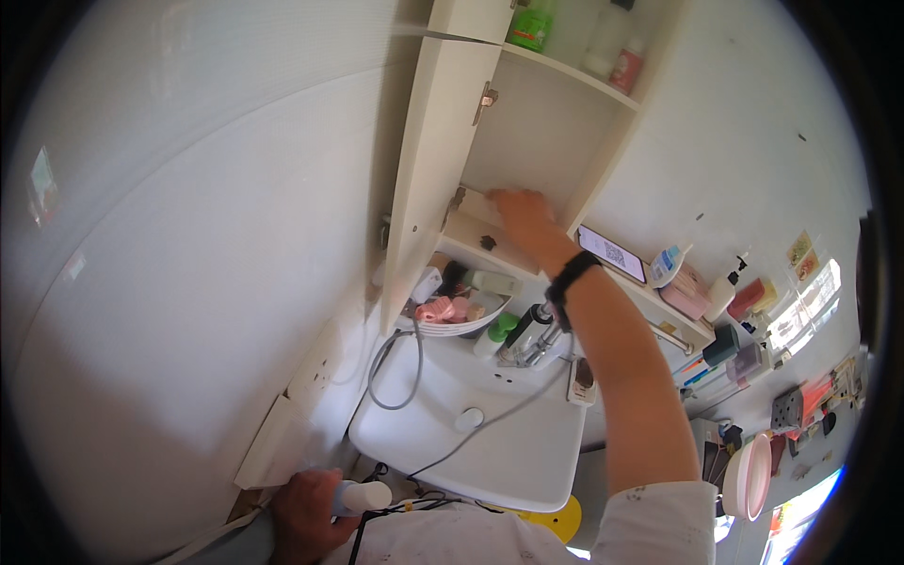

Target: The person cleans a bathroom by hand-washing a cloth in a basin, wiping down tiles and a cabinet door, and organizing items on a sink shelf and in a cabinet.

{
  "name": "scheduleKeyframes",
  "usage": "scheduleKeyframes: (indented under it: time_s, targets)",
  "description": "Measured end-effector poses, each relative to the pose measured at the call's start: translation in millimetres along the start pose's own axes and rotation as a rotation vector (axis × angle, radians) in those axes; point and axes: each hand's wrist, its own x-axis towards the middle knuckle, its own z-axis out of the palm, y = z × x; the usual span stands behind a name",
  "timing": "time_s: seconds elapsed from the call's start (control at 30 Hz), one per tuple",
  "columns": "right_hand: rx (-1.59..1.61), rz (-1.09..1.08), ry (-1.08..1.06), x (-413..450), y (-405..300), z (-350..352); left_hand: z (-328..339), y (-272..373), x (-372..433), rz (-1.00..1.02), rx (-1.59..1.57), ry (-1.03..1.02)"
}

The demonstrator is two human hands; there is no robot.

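Note:
At the lower left, my left hand (pixel 305 510) is wrapped around a pale blue bottle (pixel 344 497) with a white cap (pixel 370 496), close to my body. My right hand (pixel 528 220), with a black band (pixel 573 275) on the wrist, reaches into the open white wall cabinet (pixel 551 127). It is low in the compartment, over the bottom board (pixel 473 232). Its fingers are blurred and turned away, so whether they hold anything is hidden. A dark mark (pixel 487 243) shows on that board. The cabinet door (pixel 445 155) stands open on the left.
Below is a white washbasin (pixel 522 452) with a chrome tap (pixel 540 346) and a grey cord (pixel 470 432) across it. A white basket (pixel 452 328) of toiletries sits behind. A phone (pixel 613 254) and several bottles line the right shelf. Bottles stand on the cabinet's upper shelf (pixel 572 74).

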Motion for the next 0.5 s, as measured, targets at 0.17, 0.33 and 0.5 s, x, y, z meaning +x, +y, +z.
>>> scheduleKeyframes:
  time_s: [0.17, 0.33, 0.5]
  targets:
    - [0.100, 0.023, -0.147, -11, -5, -32, 2, -2, -5, -0.007, 0.016, -0.002]
    - [0.198, -0.073, -0.014, 20, -5, 7, 5, 2, -4, 0.005, 0.025, -0.018]
    - [0.064, -0.062, -0.136, -2, -12, -10, 5, 0, -6, -0.031, 0.046, -0.036]
